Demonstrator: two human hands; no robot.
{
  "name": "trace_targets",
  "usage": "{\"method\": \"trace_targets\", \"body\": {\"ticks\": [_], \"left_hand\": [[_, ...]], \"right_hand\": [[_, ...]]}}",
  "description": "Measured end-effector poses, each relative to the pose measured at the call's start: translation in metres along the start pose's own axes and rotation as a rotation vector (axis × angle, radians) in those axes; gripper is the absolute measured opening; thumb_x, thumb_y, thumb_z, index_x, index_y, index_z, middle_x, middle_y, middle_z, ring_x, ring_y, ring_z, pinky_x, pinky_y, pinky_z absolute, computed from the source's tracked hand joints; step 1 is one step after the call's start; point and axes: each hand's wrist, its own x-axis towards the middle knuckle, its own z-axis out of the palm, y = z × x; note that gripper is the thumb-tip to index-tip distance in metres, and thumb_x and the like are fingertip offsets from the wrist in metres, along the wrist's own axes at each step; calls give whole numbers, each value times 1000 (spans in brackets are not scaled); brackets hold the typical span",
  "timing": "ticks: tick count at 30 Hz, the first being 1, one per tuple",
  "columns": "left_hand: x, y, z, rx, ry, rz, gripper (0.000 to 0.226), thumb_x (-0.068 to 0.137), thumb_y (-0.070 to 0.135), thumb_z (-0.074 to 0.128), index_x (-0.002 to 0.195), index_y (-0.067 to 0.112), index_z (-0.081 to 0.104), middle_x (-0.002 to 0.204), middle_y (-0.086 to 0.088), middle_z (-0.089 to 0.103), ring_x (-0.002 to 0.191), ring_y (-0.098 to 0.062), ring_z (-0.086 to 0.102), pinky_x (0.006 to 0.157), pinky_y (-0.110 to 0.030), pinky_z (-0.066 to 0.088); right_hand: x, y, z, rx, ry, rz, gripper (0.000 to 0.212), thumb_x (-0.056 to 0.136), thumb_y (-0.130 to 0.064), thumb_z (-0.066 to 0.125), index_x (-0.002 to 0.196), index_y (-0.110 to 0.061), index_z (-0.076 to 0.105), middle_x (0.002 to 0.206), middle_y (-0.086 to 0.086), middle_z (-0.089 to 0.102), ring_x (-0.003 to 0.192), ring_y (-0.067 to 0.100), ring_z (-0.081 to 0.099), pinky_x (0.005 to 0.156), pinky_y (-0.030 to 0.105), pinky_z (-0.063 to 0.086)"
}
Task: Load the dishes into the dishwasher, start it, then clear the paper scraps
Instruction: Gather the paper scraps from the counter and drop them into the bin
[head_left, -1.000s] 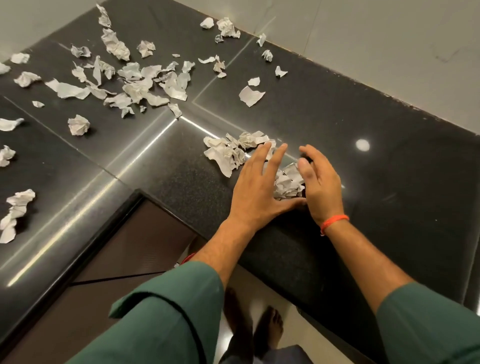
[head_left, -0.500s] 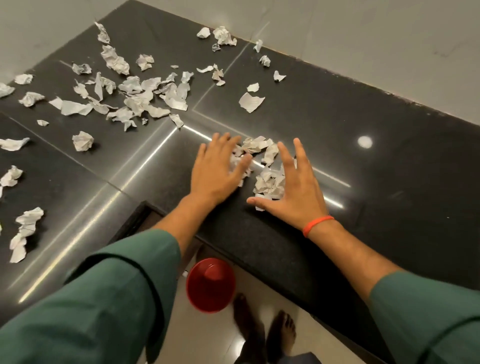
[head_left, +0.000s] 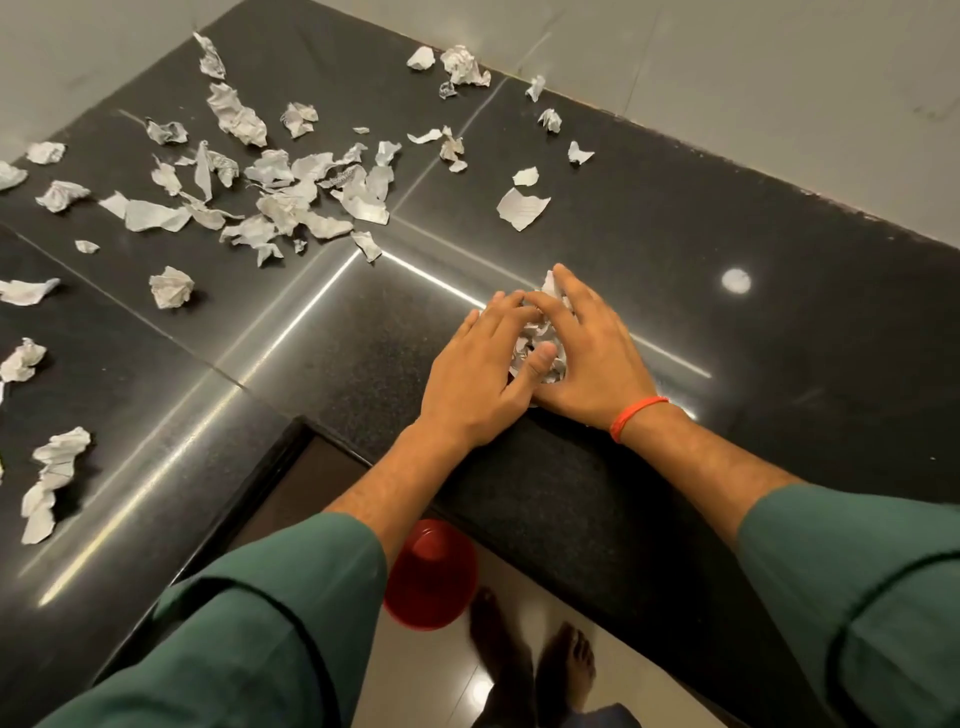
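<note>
1. Head view: left hand (head_left: 475, 382) and right hand (head_left: 589, 351) cupped together on a black granite countertop (head_left: 779, 338), just right of centre frame, near the counter's front edge.
2. Pressed between both palms: a bunched heap of paper scraps (head_left: 540, 338), fingers of each hand curled around it, fingertips meeting at the heap's 12 o'clock side, left thumb laid across its near side.
3. Seen on the right wrist: an orange thread band (head_left: 635, 417); dark green sleeves (head_left: 270, 634) covering both forearms short of the wrists.
4. Scattered from 9 to 12 o'clock of the hands: loose torn scraps (head_left: 291, 202) across the polished stone, thickest at about 10 o'clock, well apart from the gathered heap.
5. Lying alone at 12 o'clock of the hands: one flat torn piece (head_left: 522, 208); at 9 o'clock, a crumpled paper ball (head_left: 170, 293).
6. Below the counter edge at 6 o'clock: a red bucket (head_left: 431, 574) standing on the pale floor, bare feet (head_left: 535, 660) just beside it.
</note>
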Motion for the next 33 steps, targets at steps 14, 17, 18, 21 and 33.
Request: {"method": "trace_targets", "body": {"ticks": [14,17,18,21,33], "left_hand": [[-3,10,-4,-54,54,-111,76,89,63,58,151,31,28,164,7,21,125,-18,58,82,-44,58],[-4,12,-5,-96,74,-104,82,89,63,59,155,31,23,164,6,22,131,-15,52,83,-43,59],[-5,12,-5,-114,85,-110,83,89,62,60,156,31,22,164,6,22,132,-14,51,84,-43,58],[-6,14,-4,-165,143,-163,79,92,57,60,156,32,21,162,8,26,133,-10,49,86,-41,56],[11,47,31,-158,322,-377,57,102,54,31,154,31,36,160,4,38,146,-12,35,114,-44,39]], "right_hand": [[19,-8,-1,127,84,-43,42,85,-8,57,125,-19,58,122,-3,63,115,18,58,97,39,50],[13,-12,-1,256,176,53,37,83,-8,60,118,-20,62,105,-7,67,96,12,63,86,33,52],[10,-12,-1,297,209,91,39,80,-5,62,116,-19,63,100,-8,67,91,12,63,84,31,53],[3,-14,-4,394,303,168,42,73,-1,60,111,-16,63,94,-7,67,82,9,62,79,26,52],[2,-22,-13,875,456,522,24,93,-28,61,115,-25,70,108,-7,73,101,8,68,96,35,54]]}}
